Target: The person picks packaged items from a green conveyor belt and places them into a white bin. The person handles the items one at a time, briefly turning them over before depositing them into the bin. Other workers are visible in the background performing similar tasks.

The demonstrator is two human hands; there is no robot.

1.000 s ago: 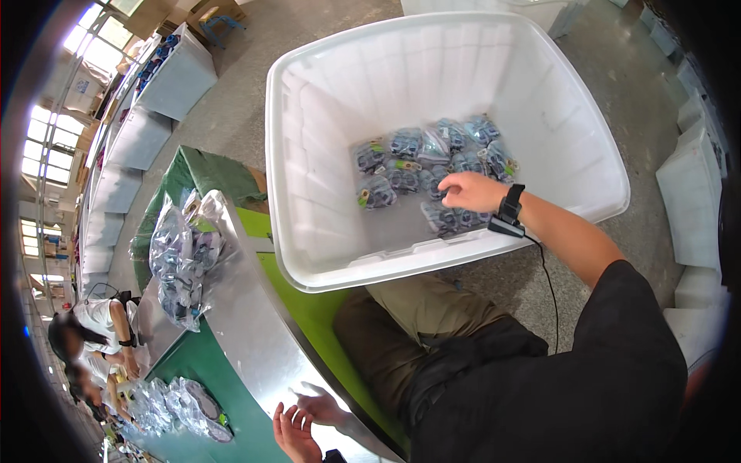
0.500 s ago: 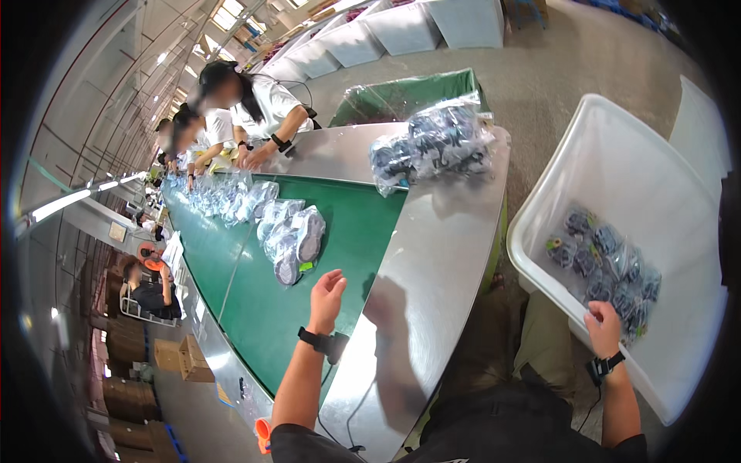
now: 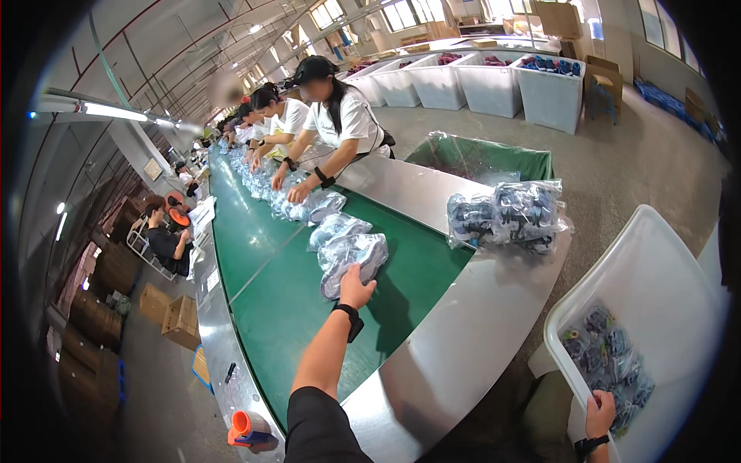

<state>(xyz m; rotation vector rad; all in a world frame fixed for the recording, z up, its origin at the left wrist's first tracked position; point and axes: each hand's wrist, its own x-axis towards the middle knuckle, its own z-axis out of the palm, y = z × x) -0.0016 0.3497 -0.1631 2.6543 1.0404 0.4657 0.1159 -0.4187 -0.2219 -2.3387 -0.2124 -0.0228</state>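
Note:
My left hand (image 3: 356, 288) reaches over the green conveyor belt and grips the near edge of a clear plastic bag of grey-blue shoes (image 3: 355, 253). Its fingertips are partly hidden against the bag. Just behind lies another bag of shoes (image 3: 338, 228), with a line of similar bags beyond it. My right hand (image 3: 599, 413) is closed over the near rim of a large white bin (image 3: 557, 339) at the lower right. Several bagged shoes (image 3: 610, 359) lie at the bottom of that bin.
Bagged shoes (image 3: 505, 216) are stacked on the metal table edge (image 3: 432, 339). Behind stands a green lined bin (image 3: 532, 160). Co-workers (image 3: 340, 127) handle bags along the belt's far side. An orange cup-like holder (image 3: 245, 426) sits at the near left. White bins (image 3: 552, 96) line the back.
My left hand has moved forward from above the belt onto the nearest bag of shoes. My right hand stays on the bin's rim. The view has tilted up and turned left.

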